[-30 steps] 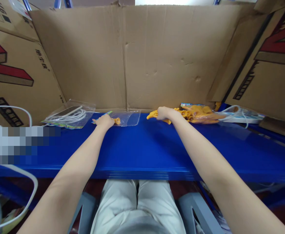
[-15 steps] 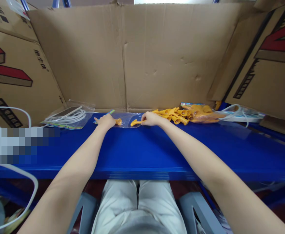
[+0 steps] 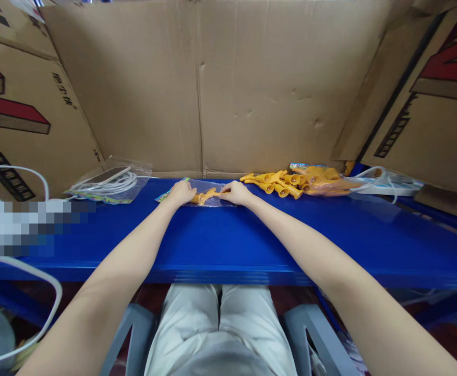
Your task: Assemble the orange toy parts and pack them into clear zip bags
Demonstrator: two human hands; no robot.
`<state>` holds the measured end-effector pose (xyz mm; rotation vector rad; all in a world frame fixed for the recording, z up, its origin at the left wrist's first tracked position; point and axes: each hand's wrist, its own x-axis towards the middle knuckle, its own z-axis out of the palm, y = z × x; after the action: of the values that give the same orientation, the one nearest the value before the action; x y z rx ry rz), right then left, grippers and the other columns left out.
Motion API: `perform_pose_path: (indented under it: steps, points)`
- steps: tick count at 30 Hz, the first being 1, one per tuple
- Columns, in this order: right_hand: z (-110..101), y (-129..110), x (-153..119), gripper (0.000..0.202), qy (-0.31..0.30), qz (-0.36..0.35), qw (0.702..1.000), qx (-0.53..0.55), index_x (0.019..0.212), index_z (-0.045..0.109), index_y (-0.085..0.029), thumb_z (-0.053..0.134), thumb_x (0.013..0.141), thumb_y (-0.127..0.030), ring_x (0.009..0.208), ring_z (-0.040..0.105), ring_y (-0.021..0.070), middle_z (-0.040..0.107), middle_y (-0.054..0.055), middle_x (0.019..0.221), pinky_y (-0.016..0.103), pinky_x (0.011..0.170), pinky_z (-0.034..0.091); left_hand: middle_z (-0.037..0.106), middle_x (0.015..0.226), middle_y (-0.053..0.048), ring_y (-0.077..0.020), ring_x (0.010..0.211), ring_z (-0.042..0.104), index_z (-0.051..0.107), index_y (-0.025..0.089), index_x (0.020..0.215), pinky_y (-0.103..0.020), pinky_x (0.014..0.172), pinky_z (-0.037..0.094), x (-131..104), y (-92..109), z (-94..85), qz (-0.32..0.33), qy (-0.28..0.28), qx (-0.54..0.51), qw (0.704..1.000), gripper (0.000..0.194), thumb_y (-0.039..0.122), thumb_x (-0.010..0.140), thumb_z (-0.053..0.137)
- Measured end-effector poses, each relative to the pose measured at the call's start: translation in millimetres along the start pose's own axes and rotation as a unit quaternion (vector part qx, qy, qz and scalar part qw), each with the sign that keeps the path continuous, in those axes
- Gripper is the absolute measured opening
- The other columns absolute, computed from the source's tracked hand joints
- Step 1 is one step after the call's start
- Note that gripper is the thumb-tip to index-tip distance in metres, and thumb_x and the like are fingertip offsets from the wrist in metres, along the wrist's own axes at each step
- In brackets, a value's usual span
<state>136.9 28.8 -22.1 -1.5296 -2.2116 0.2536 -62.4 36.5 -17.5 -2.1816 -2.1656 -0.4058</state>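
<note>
A clear plastic bag [image 3: 228,202] with a coloured printed end lies flat near the back of the blue table. My left hand [image 3: 181,193] is closed over the bag's left part, its fingertips partly hidden. Beside those fingers, a yellow-orange plastic piece with a flared cup end [image 3: 201,199] shows at the bag. My right hand [image 3: 237,193] pinches the right end of another yellow-orange plastic piece [image 3: 212,193], whose left end meets the first one. Whether this piece is fully inside the bag I cannot tell.
A pile of similar yellow pieces [image 3: 277,183] lies right of my hands, beside a filled plastic bag of them [image 3: 324,180]. At left is a bag with a white cable [image 3: 115,183]. Cardboard [image 3: 252,89] walls the back of the blue table [image 3: 228,240].
My right hand has moved left with its yellow piece, bringing it against the piece by my left hand. My left hand has shifted slightly right.
</note>
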Motion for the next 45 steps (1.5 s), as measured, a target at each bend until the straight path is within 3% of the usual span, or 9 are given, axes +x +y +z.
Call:
perform_pose_path:
  steps: [6,10,13,16,21,27,34,41,45]
  points:
    - [-21.5,-0.3,-3.7,0.031,-0.088,-0.021,0.993,-0.071,0.106,0.07,-0.017,0.066,0.078,-0.028,0.086,0.066,0.0191,0.072,0.007,0.1,0.024,0.071,0.047,0.047,0.143,-0.007,-0.0223,0.133,0.041,0.049,0.014,0.136,-0.032,0.109,0.032,3.4,-5.6,9.3,0.031,-0.025,0.0,0.999,0.056,0.037,0.088,0.033]
    - [-43.6,3.5,-4.0,0.026,-0.168,0.003,0.972,-0.165,0.088,0.072,-0.014,0.071,0.071,-0.033,0.075,0.066,0.0203,0.071,0.008,0.084,0.026,0.063,0.046,0.038,0.149,-0.009,-0.0212,0.139,0.032,0.044,0.013,0.14,-0.031,0.111,0.028,5.0,-10.4,9.2,0.049,-0.062,0.006,0.997,0.06,0.04,0.089,0.027]
    - [-47.5,10.5,-2.0,0.018,-0.207,0.015,0.971,-0.117,0.075,0.07,-0.014,0.069,0.072,-0.032,0.058,0.06,0.0145,0.066,0.003,0.064,0.023,0.055,0.044,0.03,0.153,-0.009,-0.0277,0.141,0.024,0.038,0.016,0.144,-0.046,0.113,0.023,3.2,-12.8,6.2,0.018,-0.077,0.01,0.997,0.07,0.054,0.087,0.026]
    - [-38.6,15.6,-0.2,0.015,-0.155,0.032,0.987,-0.036,0.07,0.069,-0.013,0.067,0.073,-0.027,0.051,0.055,0.0112,0.064,0.003,0.058,0.021,0.05,0.041,0.025,0.155,-0.007,-0.0319,0.143,0.017,0.034,0.021,0.146,-0.058,0.111,0.017,-0.9,-12.8,2.9,0.016,-0.094,0.013,0.995,0.076,0.064,0.085,0.025]
    - [-11.5,10.5,1.3,0.016,-0.036,0.07,0.992,0.1,0.075,0.072,-0.009,0.069,0.074,-0.025,0.055,0.057,0.01,0.069,0.006,0.067,0.019,0.05,0.041,0.024,0.155,-0.009,-0.0326,0.143,0.017,0.032,0.022,0.147,-0.059,0.111,0.014,-6.5,-7.0,2.3,0.052,-0.095,0.005,0.994,0.078,0.067,0.085,0.019]
    - [7.0,6.7,3.5,0.024,-0.021,-0.011,0.973,0.23,0.089,0.074,-0.013,0.074,0.071,-0.03,0.078,0.065,0.0143,0.073,0.004,0.087,0.022,0.07,0.048,0.025,0.155,-0.003,-0.0226,0.143,0.021,0.03,0.026,0.148,-0.041,0.113,0.021,-5.1,-1.7,9.5,0.129,-0.074,-0.013,0.989,0.072,0.062,0.087,0.021]
    - [21.5,9.0,8.6,0.026,0.053,0.001,0.971,0.235,0.095,0.072,-0.011,0.072,0.073,-0.026,0.09,0.066,0.0169,0.072,0.008,0.098,0.024,0.079,0.048,0.02,0.156,-0.005,-0.0158,0.144,0.018,0.023,0.015,0.15,-0.028,0.114,0.015,-2.9,1.6,14.0,0.153,-0.092,-0.03,0.983,0.074,0.056,0.089,0.018]
    - [32.0,5.8,12.7,0.026,0.068,0.04,0.958,0.277,0.096,0.071,-0.012,0.071,0.071,-0.019,0.09,0.066,0.0159,0.072,0.009,0.099,0.023,0.08,0.049,0.016,0.157,-0.004,-0.0255,0.145,0.012,0.021,0.024,0.15,-0.057,0.112,0.013,-10.1,7.7,7.4,0.079,-0.1,-0.017,0.992,0.071,0.059,0.09,0.013]
    - [34.3,8.2,16.4,0.03,0.064,0.053,0.95,0.3,0.098,0.07,-0.012,0.071,0.069,-0.014,0.092,0.066,0.0159,0.071,0.009,0.102,0.024,0.082,0.049,0.018,0.156,-0.006,-0.0269,0.145,0.011,0.02,0.023,0.151,-0.061,0.11,0.013,-8.5,7.7,7.5,0.066,-0.11,-0.001,0.992,0.072,0.06,0.09,0.007]
